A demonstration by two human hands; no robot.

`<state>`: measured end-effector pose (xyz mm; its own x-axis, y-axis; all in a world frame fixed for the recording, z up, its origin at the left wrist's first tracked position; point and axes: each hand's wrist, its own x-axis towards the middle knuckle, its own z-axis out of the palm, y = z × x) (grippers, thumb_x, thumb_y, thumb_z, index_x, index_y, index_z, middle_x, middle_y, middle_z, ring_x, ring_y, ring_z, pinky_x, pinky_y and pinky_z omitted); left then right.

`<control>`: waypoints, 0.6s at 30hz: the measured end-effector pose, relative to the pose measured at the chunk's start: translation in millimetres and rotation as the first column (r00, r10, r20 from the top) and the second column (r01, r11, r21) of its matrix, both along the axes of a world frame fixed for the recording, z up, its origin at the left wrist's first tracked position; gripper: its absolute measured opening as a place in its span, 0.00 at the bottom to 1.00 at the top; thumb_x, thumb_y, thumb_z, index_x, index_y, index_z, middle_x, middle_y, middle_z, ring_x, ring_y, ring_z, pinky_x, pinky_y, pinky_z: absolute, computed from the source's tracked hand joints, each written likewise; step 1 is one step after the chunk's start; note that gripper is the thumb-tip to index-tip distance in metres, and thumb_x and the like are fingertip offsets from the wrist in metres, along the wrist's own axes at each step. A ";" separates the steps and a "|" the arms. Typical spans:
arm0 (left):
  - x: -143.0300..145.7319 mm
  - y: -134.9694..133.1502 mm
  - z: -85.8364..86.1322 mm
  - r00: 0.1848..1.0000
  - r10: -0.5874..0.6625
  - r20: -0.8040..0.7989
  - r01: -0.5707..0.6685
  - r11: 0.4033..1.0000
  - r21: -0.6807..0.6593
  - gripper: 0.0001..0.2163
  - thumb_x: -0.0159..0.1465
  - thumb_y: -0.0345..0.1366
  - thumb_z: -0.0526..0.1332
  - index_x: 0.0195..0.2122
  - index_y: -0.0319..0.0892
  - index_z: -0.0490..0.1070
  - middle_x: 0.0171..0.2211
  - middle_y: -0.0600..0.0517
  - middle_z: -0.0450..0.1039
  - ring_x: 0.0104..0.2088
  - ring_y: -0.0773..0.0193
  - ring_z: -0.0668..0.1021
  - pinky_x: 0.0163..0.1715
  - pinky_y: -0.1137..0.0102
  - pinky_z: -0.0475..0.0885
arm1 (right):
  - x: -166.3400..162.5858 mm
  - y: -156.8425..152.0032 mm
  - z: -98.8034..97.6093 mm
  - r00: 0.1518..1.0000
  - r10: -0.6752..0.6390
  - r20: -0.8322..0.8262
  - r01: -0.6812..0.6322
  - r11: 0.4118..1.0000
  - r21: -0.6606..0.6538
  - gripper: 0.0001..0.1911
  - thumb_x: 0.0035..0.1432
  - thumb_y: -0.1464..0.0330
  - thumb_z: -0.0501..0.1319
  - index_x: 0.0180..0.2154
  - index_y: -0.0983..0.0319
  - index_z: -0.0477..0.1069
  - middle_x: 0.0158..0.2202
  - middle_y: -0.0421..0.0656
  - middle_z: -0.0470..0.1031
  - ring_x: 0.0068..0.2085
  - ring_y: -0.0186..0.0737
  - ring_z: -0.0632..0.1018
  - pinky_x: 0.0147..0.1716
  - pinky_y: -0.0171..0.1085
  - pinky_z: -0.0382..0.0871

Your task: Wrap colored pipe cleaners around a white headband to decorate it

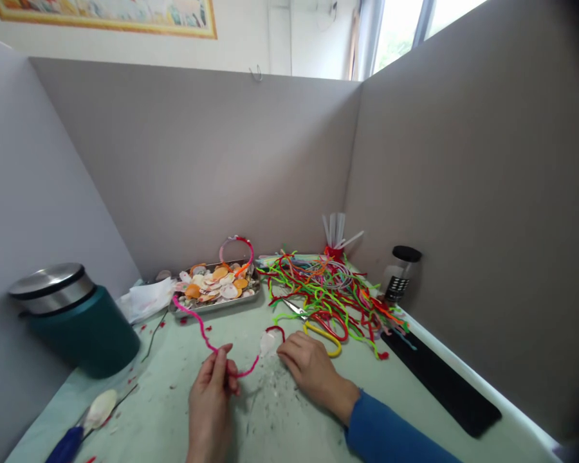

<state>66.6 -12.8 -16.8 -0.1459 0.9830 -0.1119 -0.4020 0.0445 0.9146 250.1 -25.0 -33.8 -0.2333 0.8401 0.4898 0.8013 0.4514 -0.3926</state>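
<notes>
My left hand (213,386) is closed, pinching a length of bright pink yarn (200,320). One end of the strand rises toward the shell tray; the other curves right, to a thin whitish shell piece (269,343). At the right edge of this piece, my right hand (311,366) has its fingers pressed together, gripping it there. A short dark red strand (277,329) arches from the top of the piece down to the right fingertips. Scissors (324,325) with red and yellow handles lie just beyond my right hand, blades pointing up and left.
A metal tray (217,307) of shell pieces stands at the back, with a yarn-wrapped ring (236,249) on it. Tangled coloured yarn (328,289) spreads to the right. Around the edges are a teal flask (84,328), a blue-handled tool (70,437), a jar (399,275) and a black strip (444,382).
</notes>
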 end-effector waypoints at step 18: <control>20.3 -5.1 -20.9 0.790 -0.532 -0.304 0.515 0.846 -0.143 0.25 0.47 0.55 0.63 0.34 0.35 0.75 0.11 0.59 0.57 0.12 0.74 0.57 0.11 0.78 0.52 | -21.3 9.9 2.2 0.420 -0.217 -0.881 -0.201 0.924 -0.324 0.18 0.53 0.56 0.58 0.26 0.65 0.72 0.14 0.34 0.60 0.17 0.28 0.61 0.16 0.29 0.52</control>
<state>86.9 -17.9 -37.7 0.3532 0.9136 -0.2013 0.0099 0.2114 0.9773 228.7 -15.2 -31.6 0.1662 0.9808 0.1025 -0.1013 0.1204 -0.9875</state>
